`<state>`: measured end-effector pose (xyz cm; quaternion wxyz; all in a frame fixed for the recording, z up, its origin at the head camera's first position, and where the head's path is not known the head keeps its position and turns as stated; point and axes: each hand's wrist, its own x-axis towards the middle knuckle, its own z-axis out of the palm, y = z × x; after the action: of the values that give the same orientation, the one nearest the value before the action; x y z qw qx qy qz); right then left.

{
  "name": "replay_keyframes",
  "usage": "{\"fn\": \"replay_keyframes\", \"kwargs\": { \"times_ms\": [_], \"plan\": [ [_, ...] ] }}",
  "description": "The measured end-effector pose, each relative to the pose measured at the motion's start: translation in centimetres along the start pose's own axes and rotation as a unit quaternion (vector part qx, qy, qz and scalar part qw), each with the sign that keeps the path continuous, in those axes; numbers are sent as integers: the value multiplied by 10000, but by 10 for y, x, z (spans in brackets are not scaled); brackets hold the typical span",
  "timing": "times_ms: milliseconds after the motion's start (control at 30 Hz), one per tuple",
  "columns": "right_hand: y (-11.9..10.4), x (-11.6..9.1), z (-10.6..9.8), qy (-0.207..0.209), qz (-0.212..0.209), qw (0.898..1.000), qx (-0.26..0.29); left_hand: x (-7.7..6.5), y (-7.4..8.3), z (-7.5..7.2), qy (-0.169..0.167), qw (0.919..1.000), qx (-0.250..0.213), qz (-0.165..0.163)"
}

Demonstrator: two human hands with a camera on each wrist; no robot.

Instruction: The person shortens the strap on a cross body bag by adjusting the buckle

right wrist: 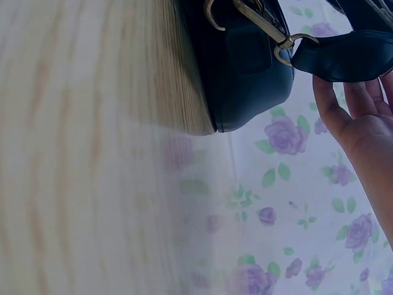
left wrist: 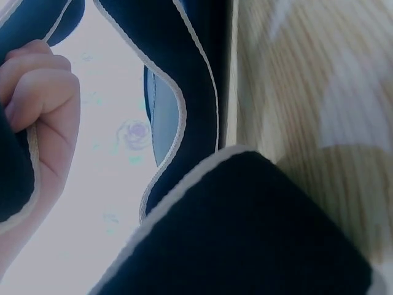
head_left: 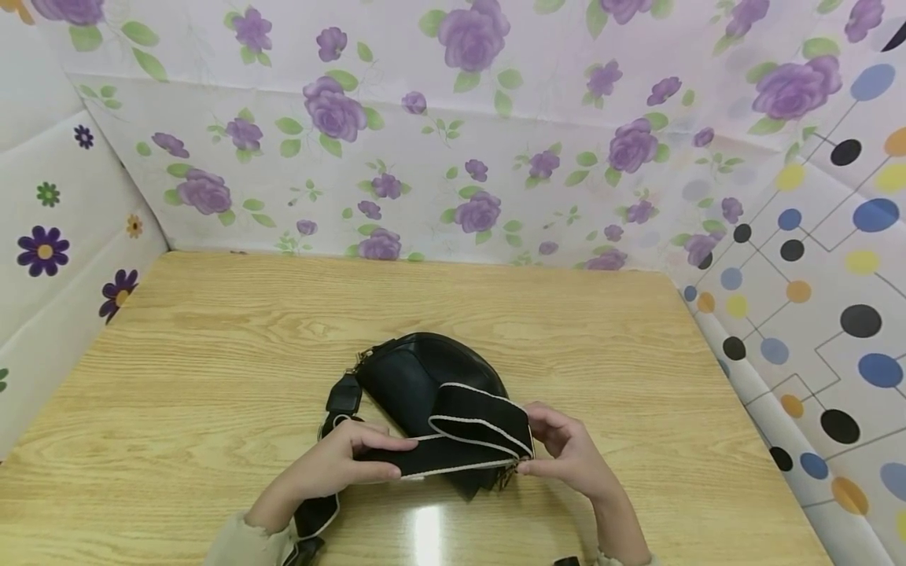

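Observation:
A black half-moon bag (head_left: pixel 425 365) lies on the table, its wide black strap with white edging (head_left: pixel 453 454) folded in a loop over its front. My left hand (head_left: pixel 347 460) grips a length of that strap between thumb and fingers; in the left wrist view the left hand's fingers (left wrist: pixel 46 92) curl round it. At the bag's right end my right hand (head_left: pixel 566 448) holds the folded strap by its end. The right wrist view has the right hand (right wrist: pixel 362 117) at a black leather tab (right wrist: pixel 344 56), joined to a brass-coloured clasp (right wrist: pixel 264 21) on the bag.
The wooden table (head_left: pixel 248 330) meets a wall covering with purple roses (head_left: pixel 474 212) at the back. Patterned sheets hang at both sides. Another stretch of strap (head_left: pixel 316 515) trails under my left wrist. A small dark piece (head_left: pixel 566 561) shows at the front edge.

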<state>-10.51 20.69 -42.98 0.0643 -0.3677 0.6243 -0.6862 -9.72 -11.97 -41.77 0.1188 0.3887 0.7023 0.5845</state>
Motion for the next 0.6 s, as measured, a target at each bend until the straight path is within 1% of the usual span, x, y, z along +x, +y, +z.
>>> {"fn": "replay_keyframes", "kwargs": {
  "times_ms": [133, 267, 600],
  "plan": [
    [-1, -1, 0, 50, 88, 9999, 6, -1, 0, -1, 60, 9999, 69, 55],
    [-1, -2, -2, 54, 76, 10000, 12, -4, -1, -3, 142, 9998, 61, 88],
    [0, -2, -3, 76, 188, 9998, 23, -5, -1, -4, 129, 9997, -207, 35]
  ]
}}
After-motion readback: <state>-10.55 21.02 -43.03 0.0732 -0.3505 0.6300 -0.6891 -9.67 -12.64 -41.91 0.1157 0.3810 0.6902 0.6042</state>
